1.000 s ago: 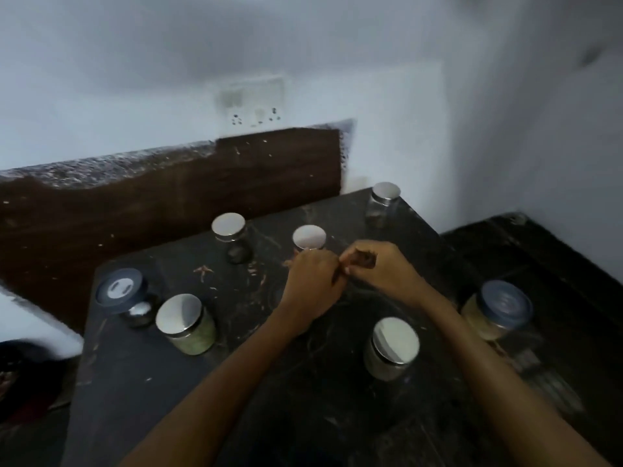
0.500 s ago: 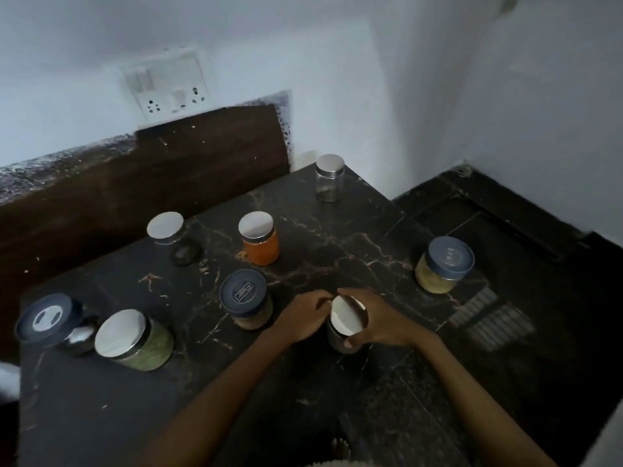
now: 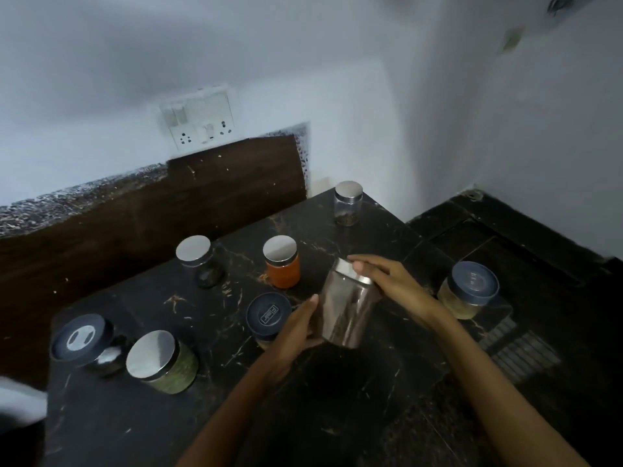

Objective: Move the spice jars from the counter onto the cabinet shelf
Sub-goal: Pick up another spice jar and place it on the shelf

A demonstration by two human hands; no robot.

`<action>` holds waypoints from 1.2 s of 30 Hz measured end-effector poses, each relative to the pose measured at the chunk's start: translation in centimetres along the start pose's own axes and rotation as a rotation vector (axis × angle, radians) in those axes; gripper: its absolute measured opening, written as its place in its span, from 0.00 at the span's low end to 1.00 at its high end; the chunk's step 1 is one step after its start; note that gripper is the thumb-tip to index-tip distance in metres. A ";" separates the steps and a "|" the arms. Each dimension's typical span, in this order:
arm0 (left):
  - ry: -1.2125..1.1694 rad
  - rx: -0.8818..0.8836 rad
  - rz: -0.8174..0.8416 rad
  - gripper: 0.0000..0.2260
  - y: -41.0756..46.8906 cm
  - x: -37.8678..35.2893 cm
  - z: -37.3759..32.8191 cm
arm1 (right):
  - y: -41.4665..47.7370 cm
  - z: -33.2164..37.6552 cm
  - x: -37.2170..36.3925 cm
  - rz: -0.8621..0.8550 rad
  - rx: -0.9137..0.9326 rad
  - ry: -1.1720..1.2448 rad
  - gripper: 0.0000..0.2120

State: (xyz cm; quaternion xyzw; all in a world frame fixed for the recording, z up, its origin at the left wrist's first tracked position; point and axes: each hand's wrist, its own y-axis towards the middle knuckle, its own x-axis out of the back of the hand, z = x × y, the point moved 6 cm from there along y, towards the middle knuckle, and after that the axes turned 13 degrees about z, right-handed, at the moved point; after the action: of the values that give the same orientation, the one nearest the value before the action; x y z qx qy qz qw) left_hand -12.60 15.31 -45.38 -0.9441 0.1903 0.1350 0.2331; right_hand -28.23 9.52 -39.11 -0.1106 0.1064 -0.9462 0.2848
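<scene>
Held jar (image 3: 347,308): tilted above the dark counter (image 3: 202,416), left hand (image 3: 296,328) cupping its base, right hand (image 3: 394,281) closed over its steel lid; contents too blurred to tell. Dark-lidded jar (image 3: 268,315) partly hidden behind the left hand. On the counter: orange-filled jar (image 3: 282,262), green-filled jar (image 3: 161,362), pale-filled jar (image 3: 470,289), nearly empty clear jar (image 3: 348,203).

2 bare forearms are seen, ending in the left hand (image 3: 294,326) and the right hand (image 3: 392,281); no sleeves, rings, or watches are worn.
</scene>
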 end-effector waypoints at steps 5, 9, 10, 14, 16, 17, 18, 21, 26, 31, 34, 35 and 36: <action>-0.003 -0.018 -0.004 0.13 -0.5 0.5 -0.6 | 1.5 1.0 -1.2 -0.046 -0.014 0.024 0.20; 0.000 -0.024 0.038 0.17 -0.9 0.5 -0.7 | 2.1 1.4 -2.0 -0.080 -0.039 0.021 0.13; 0.002 -0.028 0.056 0.18 -0.9 0.4 -0.8 | 2.2 1.6 -2.1 -0.088 -0.050 0.028 0.12; 0.005 -0.043 0.077 0.21 -1.0 0.0 -1.1 | 2.5 1.7 -2.2 -0.130 -0.090 0.028 0.16; -0.038 -0.031 0.077 0.22 -1.1 -0.1 -1.1 | 2.3 1.8 -2.2 -0.109 -0.096 0.078 0.20; -0.065 -0.019 0.081 0.23 -1.1 -0.2 -1.0 | 2.2 1.8 -2.3 -0.075 -0.086 0.146 0.19; -0.087 -0.009 0.092 0.23 -1.2 -0.3 -0.9 | 2.1 1.8 -2.3 -0.036 -0.059 0.219 0.18; -0.192 0.015 0.136 0.26 -1.4 -0.6 -0.5 | 2.0 2.0 -2.3 0.041 0.046 0.398 0.16; -0.427 0.070 0.206 0.31 -1.6 -1.5 -0.5 | 2.1 2.2 -2.8 0.026 0.154 0.539 0.12; -0.543 0.034 0.221 0.28 -1.6 -1.5 -1.1 | 2.4 2.5 -2.5 -0.044 0.184 0.430 0.15; -0.445 -0.037 0.113 0.28 -1.5 -0.9 -1.5 | 2.3 2.7 -2.4 -0.088 0.168 0.349 0.17; -0.411 -0.062 0.079 0.30 -1.4 -0.8 -1.6 | 2.2 2.7 -2.4 -0.103 0.162 0.328 0.18; -0.385 -0.076 0.052 0.32 -1.4 -0.8 -1.7 | 2.3 2.6 -2.4 -0.121 0.157 0.311 0.18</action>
State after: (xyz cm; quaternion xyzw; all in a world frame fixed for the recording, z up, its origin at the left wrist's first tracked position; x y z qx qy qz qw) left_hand -12.43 15.86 -43.08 -0.9036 0.1612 0.3263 0.2261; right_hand -24.37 8.66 -37.55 0.0536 0.0680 -0.9727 0.2154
